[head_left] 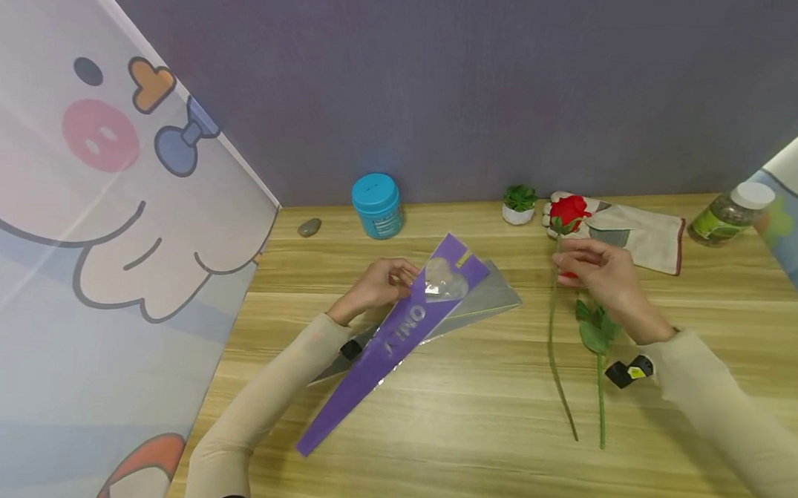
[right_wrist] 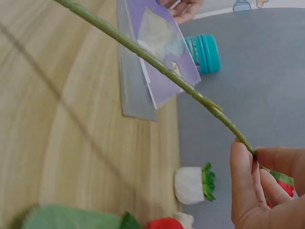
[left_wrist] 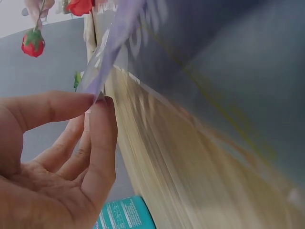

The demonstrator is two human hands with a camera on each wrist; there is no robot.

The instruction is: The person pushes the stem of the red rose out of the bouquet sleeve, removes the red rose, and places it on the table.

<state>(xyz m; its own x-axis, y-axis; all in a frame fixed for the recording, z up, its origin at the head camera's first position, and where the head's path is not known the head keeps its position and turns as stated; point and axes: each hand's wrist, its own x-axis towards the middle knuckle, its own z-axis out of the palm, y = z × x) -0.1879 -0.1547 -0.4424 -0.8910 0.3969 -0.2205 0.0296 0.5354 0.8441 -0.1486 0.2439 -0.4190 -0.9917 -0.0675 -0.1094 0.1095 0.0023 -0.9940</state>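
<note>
My left hand (head_left: pixel 382 284) pinches the edge of a purple flower sleeve (head_left: pixel 395 338) marked ONLY, with a clear heart-shaped window. In the left wrist view, thumb and forefinger meet on the sleeve's thin film. Beneath it lies a grey translucent sleeve (head_left: pixel 484 301). My right hand (head_left: pixel 598 276) pinches a red artificial rose (head_left: pixel 570 212) just below its bloom, and the long bare stem (right_wrist: pixel 157 64) hangs down toward me. Under that hand a second rose, its leaves (head_left: pixel 596 332) and green stem showing, lies on the table; the hand largely hides its red bloom.
A blue tub (head_left: pixel 377 207) and a grey stone (head_left: pixel 309 227) stand at the back left. Along the back are a small potted plant (head_left: pixel 519 205), a work glove (head_left: pixel 647 234) and a white-lidded jar (head_left: pixel 728 213). A grey wall (head_left: pixel 446 95) rises behind the wooden table (head_left: pixel 471 445).
</note>
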